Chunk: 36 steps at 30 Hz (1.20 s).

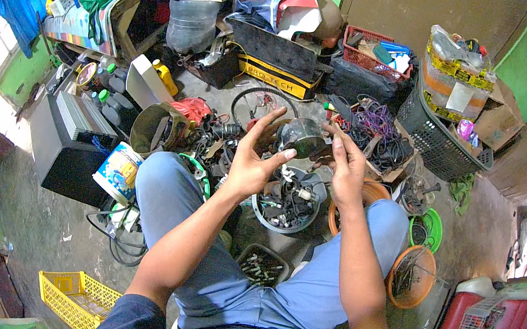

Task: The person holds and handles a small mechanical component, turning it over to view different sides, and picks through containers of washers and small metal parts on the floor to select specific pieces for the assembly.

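Note:
Between my two hands, above my knees, is a dark round part point(303, 138) with a greyish, partly see-through upper side; its exact kind is unclear. My left hand point(253, 166) is at its left side, fingers raised and thumb at the lower edge. At its right side, my right hand point(347, 171) has its fingers curled against the edge. Beneath them stands a grey bucket point(283, 230) filled with small dark and white parts. Closer to me, between my legs, a dark tray point(288, 273) holds several small cylindrical pieces.
Orange bowls point(420, 296) and a green basket point(434, 222) stand right of my knee. Tangled cables point(385, 135) lie farther back, near a tall dark basket point(436, 143). On the left are a white-and-blue bucket point(116, 172), a black box point(73, 169) and a yellow crate point(72, 303).

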Each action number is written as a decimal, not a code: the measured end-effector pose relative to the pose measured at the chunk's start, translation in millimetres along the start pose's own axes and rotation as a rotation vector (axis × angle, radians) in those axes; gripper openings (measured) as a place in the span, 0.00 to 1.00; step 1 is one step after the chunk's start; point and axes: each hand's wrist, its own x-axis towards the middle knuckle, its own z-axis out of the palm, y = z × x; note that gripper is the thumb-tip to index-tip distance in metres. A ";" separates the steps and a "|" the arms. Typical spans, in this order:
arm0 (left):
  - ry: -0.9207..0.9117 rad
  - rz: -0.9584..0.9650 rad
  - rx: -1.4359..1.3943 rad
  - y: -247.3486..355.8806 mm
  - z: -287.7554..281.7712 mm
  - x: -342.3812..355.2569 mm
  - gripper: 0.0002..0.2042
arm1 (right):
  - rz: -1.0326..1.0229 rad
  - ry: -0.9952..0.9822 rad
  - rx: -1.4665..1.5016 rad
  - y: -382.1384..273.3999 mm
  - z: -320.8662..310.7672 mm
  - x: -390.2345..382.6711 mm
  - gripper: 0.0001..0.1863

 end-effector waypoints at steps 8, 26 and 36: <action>-0.073 0.064 0.121 -5.1 -3.2 -0.6 0.37 | -0.034 0.082 0.035 7.8 0.1 6.1 0.07; -0.040 -0.010 -0.039 -1.0 3.0 -0.5 0.38 | -0.034 0.113 -0.070 24.0 -11.2 9.0 0.12; 0.065 -0.327 -0.368 -14.5 1.0 2.3 0.25 | -0.058 -0.088 -0.044 4.9 5.2 -1.8 0.18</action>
